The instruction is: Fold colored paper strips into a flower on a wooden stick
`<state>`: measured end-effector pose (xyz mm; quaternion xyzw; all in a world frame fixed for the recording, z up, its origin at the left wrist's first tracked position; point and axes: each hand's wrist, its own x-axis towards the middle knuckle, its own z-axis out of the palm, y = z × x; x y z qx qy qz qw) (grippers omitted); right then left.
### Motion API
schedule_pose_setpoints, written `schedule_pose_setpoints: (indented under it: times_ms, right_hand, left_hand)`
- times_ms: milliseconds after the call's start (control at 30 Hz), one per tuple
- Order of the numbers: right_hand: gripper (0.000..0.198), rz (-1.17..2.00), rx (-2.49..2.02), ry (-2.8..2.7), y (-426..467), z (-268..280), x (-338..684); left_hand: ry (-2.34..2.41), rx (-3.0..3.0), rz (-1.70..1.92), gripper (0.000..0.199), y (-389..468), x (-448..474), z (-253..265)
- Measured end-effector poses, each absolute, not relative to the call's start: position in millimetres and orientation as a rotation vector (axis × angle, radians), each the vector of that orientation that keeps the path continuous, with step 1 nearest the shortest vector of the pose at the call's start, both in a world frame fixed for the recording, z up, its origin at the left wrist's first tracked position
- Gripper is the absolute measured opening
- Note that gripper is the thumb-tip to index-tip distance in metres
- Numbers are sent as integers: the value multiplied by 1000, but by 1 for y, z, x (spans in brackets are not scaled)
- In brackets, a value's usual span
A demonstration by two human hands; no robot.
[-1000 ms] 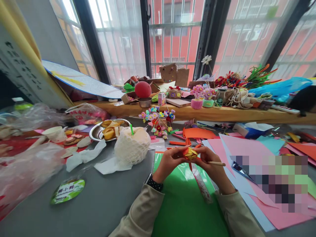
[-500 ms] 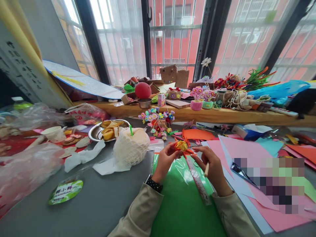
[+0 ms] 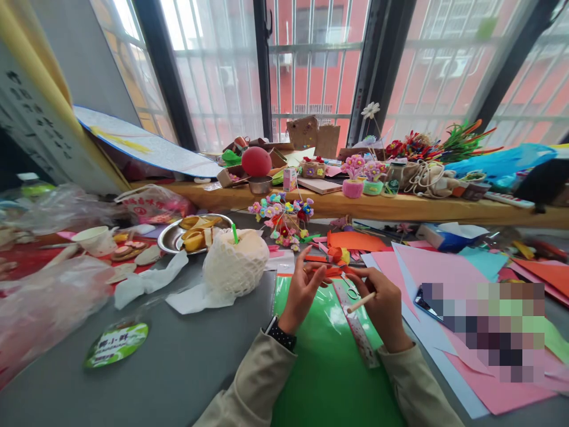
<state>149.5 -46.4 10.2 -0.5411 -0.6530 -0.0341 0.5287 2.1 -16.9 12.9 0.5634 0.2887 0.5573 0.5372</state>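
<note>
My left hand [image 3: 302, 292] closes its fingers around the near left side of an orange folded-paper piece [image 3: 331, 271], whose yellow part [image 3: 343, 256] shows at the far side. From the right, the fingertips of my right hand [image 3: 384, 302] pinch the same paper. A thin pale wooden stick [image 3: 361, 303] also lies across the right hand's curled fingers, its end pointing left. Below both hands spreads a green glossy sheet [image 3: 329, 373], with a patterned ruler [image 3: 356, 332] on it. A small scissors handle [image 3: 352, 292] shows between the hands.
A coconut in white foam netting [image 3: 235, 264] stands left, beside a metal bowl [image 3: 164, 240] of peels. Stacked pink paper [image 3: 444, 279] and a phone [image 3: 429, 305] lie right. Craft flowers [image 3: 284, 219] stand behind; a wooden ledge [image 3: 293, 204] crosses the back.
The orange paper piece has been turned, its yellow part now facing away to the right. My left fingers have lifted and spread more. The stick in my right hand has swung leftward.
</note>
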Motion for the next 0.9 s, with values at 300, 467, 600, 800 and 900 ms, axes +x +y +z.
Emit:
schedule_pose_setpoints:
  times_ms: [300, 467, 600, 800, 900]
  right_hand:
    - [15, -58, -1273, -1568, -47, 12, 142]
    - [15, -38, -1233, -1628, -47, 9, 134]
    - [16, -87, -1237, -1693, -47, 6, 132]
    - [17, -99, -1232, -1680, -47, 5, 130]
    - [16, -115, -1245, -1692, -48, 3, 129]
  left_hand:
    - [1025, 1988, 1463, 54, -22, 6, 3]
    - [1062, 2008, 1550, 60, -21, 10, -4]
    - [1064, 2070, 1493, 53, -20, 12, -5]
    - [1136, 2233, 1419, 27, -23, 13, -4]
    - [1145, 2192, 1393, 21, -24, 13, -3]
